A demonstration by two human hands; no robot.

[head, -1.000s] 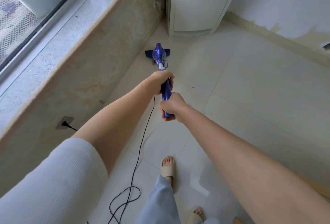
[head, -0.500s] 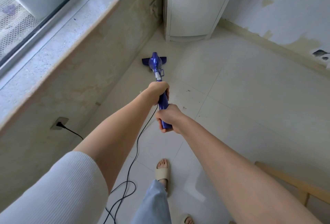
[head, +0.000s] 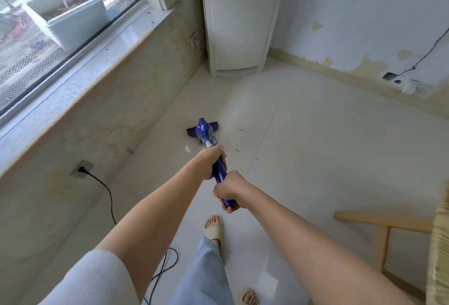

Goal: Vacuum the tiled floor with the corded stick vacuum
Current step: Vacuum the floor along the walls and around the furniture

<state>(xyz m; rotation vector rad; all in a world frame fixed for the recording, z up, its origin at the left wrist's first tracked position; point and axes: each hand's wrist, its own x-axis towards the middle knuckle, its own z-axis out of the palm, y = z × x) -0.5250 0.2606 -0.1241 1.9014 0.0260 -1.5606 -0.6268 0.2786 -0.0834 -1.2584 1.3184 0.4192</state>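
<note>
Vacuum (head: 206, 134) handle sits clamped in both fists, right hand (head: 228, 189) wrapped round the butt end nearest the body, left hand (head: 211, 161) gripping just above it; cord (head: 107, 193) trails left to the wall socket (head: 82, 169). Floor head (head: 202, 129) lies flat on the tiled floor (head: 315, 146), now pulled back well clear of the white cabinet (head: 238, 18) versus a second ago, so a return stroke looks underway. Dark crumbs (head: 238, 150) right of the head remain unswept; view has tilted up, chair (head: 384, 227) newly visible
</note>
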